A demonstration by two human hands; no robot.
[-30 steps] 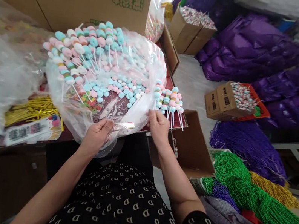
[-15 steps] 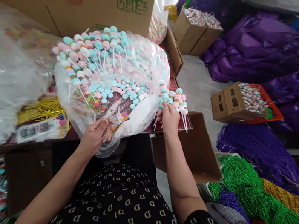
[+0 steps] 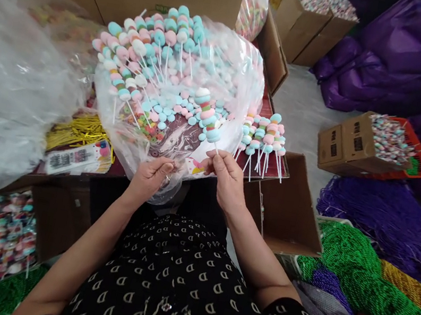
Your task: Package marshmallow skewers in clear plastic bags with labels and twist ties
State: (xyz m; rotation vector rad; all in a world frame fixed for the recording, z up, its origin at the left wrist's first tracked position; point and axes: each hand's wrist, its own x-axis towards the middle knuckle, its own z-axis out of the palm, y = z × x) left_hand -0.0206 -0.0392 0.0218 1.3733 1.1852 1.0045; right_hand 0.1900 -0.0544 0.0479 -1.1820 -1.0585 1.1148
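Right hand (image 3: 228,181) pinching stick of marshmallow candy skewer (image 3: 206,114), candy tilted up above fingers, against clear plastic bag (image 3: 230,134). Left hand (image 3: 149,178) gripping bag edge, just apart. Loose skewers (image 3: 263,142) on bench (image 3: 267,105) beside.

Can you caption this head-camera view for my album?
Right hand holds a pastel candy lollipop over a clear plastic bag, left hand gripping the bag's edge.

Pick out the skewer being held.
The pastel marshmallow skewer pinched by its stick in the right hand, the only one lifted; the rest lie in the clear plastic bag or the bunch beside it.
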